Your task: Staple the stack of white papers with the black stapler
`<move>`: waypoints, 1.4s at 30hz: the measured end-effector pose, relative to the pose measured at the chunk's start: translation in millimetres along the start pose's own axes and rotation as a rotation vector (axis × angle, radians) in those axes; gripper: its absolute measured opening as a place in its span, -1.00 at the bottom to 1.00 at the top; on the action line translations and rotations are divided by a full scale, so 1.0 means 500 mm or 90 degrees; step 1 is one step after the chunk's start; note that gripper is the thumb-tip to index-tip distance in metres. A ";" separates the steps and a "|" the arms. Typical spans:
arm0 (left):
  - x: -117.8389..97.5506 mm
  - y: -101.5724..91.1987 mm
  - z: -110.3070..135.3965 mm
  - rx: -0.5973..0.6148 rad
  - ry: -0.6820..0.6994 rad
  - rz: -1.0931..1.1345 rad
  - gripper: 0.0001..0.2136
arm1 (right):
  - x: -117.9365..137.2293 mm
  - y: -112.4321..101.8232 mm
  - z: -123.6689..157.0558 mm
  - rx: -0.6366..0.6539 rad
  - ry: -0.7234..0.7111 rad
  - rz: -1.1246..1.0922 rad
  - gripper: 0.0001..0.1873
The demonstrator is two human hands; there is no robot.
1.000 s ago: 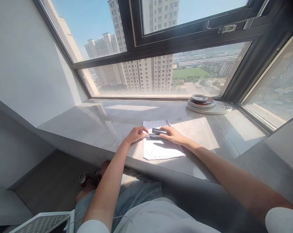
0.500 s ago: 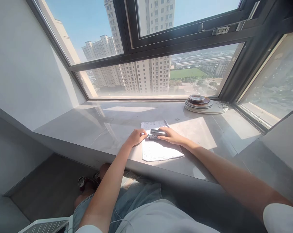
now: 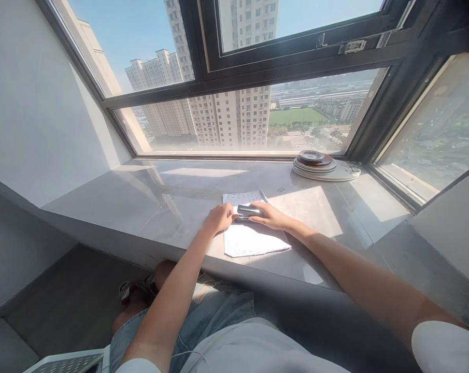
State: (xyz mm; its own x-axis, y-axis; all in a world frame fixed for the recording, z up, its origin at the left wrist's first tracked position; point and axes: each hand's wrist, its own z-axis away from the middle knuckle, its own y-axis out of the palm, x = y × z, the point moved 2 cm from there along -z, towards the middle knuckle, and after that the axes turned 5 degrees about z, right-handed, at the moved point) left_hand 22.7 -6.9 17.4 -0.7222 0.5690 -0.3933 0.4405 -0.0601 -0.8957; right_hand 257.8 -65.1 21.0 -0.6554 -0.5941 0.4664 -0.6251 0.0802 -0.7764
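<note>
A black stapler (image 3: 250,211) lies over printed sheets of paper (image 3: 253,241) on the sill, its upper and lower arms spread apart. My right hand (image 3: 271,215) grips its back end, thumb below and fingers on top. At the stapler's front end, my left hand (image 3: 222,217) is closed in a pinch, with the fingertips against or inside the gap between the arms. Whatever those fingertips hold is too small to make out. Part of the paper is hidden under the stapler and both hands. A thin pen-like stick (image 3: 264,196) shows at the paper's upper right corner.
Several stacked plates or round discs (image 3: 314,165) sit on a pale board at the back right of the wide sill (image 3: 191,191). Dark window frames (image 3: 234,80) rise behind it. A white perforated stool or basket (image 3: 69,362) is at lower left.
My left hand has moved slightly right, closer in to the stapler's front end. My right hand keeps its grip. The whole view has shifted a little.
</note>
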 end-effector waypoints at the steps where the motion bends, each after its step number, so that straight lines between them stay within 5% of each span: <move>1: -0.003 -0.001 0.002 -0.002 0.001 0.002 -0.81 | 0.001 0.000 0.000 0.009 -0.007 0.001 -0.68; 8: -0.015 -0.010 0.018 -0.016 -0.042 0.026 -0.82 | 0.019 -0.004 -0.003 0.028 -0.007 0.043 -0.69; 14: -0.015 -0.024 0.025 -0.083 -0.170 0.007 -0.83 | 0.041 -0.001 -0.003 0.007 -0.011 0.103 -0.59; 22: -0.041 0.020 0.010 -0.079 -0.280 -0.035 -0.84 | 0.044 -0.001 0.002 0.001 0.039 0.110 -0.65; 30: 0.048 -0.017 0.053 -0.188 -0.295 -0.041 -0.80 | 0.022 -0.058 0.015 -0.154 0.137 0.078 -0.66; 35: 0.021 -0.020 0.062 -0.226 -0.116 -0.042 -0.65 | 0.000 -0.088 0.021 -0.120 0.122 0.102 -0.53; 38: -0.013 0.002 0.058 -0.142 0.053 0.019 -0.68 | -0.012 -0.100 0.024 -0.109 0.107 0.131 -0.51; 42: -0.027 0.015 0.057 -0.045 0.105 0.078 -0.66 | -0.018 -0.093 0.022 -0.063 0.119 0.190 -0.48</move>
State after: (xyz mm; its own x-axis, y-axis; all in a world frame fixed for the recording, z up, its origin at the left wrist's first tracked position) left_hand 20.4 -38.4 10.0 -0.5666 0.6873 -0.4545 0.5603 -0.0831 -0.8241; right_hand 297.5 -72.4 48.0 -0.8756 -0.3766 0.3026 -0.4268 0.3095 -0.8497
